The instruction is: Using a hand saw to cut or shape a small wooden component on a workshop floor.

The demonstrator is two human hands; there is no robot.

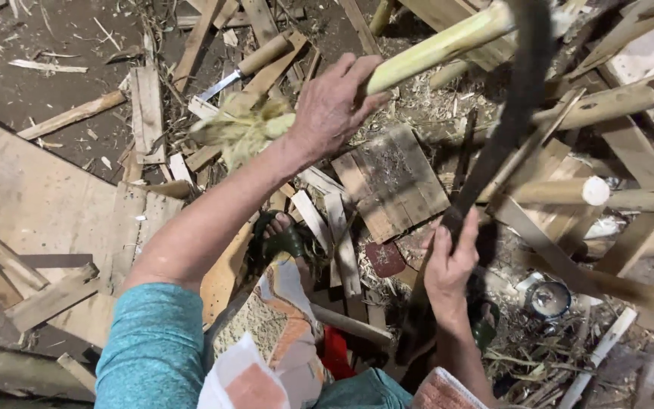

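Observation:
My left hand (332, 104) grips a pale green bamboo stalk (448, 44) that slants up to the right, with a frayed, blurred end (242, 130) at its lower left. My right hand (449, 261) is closed on the handle of a long dark curved blade (510, 106), raised and blurred, its tip near the top of the stalk. Beneath the stalk lies a square wooden block (391, 180) on the ground.
Wood scraps, planks and shavings cover the dirt floor. A knife with a wooden handle (250, 64) lies at the top centre. Round poles (562, 192) lie at right, flat boards (32, 197) at left. My foot in a green sandal (285, 238) rests near the block.

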